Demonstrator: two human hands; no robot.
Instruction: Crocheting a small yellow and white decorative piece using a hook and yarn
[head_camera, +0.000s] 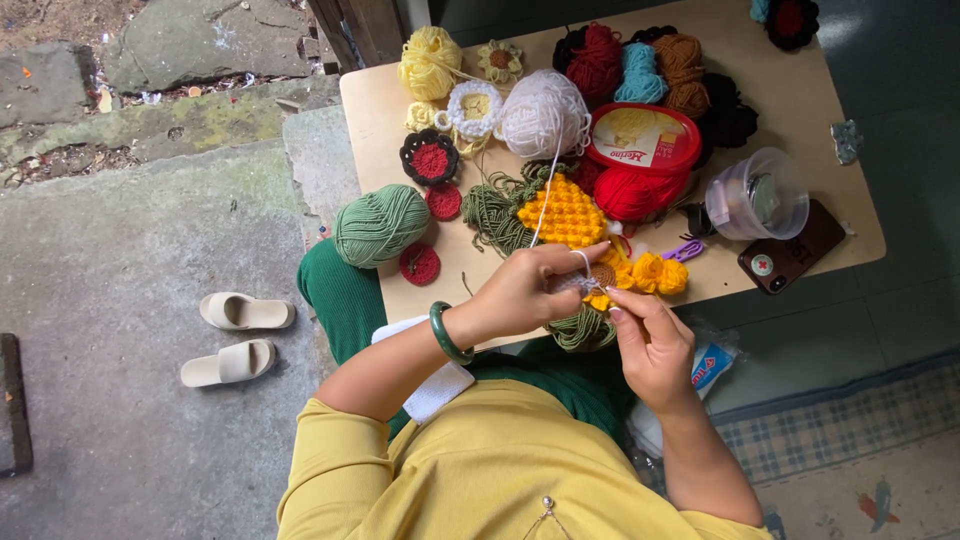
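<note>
Yarn runs white from the white ball (543, 113) at the back of the table (800, 110), down over the yellow bobbled patch (566, 212), and loops across a finger of my left hand (530, 290), so the strand stays taut where I work. That hand is curled nearly closed around the small crochet piece (604, 276), a yellow-edged bit with a brownish middle, pinched at its near edge. It sits at the table's front edge, just above my lap, between both hands. My right hand (650, 345) comes up from below with thumb and fingertips drawn together close against the piece; it seems to pinch something thin there, perhaps a hook, but I cannot make it out. Finished yellow flowers (658, 273) lie touching the piece on its right. A tangle of dark green yarn (583, 330) hangs under my hands. The green ball (380, 224) rests to the left, well apart, with red rounds (420, 264) near it, all within reach. A tub with a red lid (641, 138), a clear cup (757, 195) and a phone (790, 258) stand off to the right.
</note>
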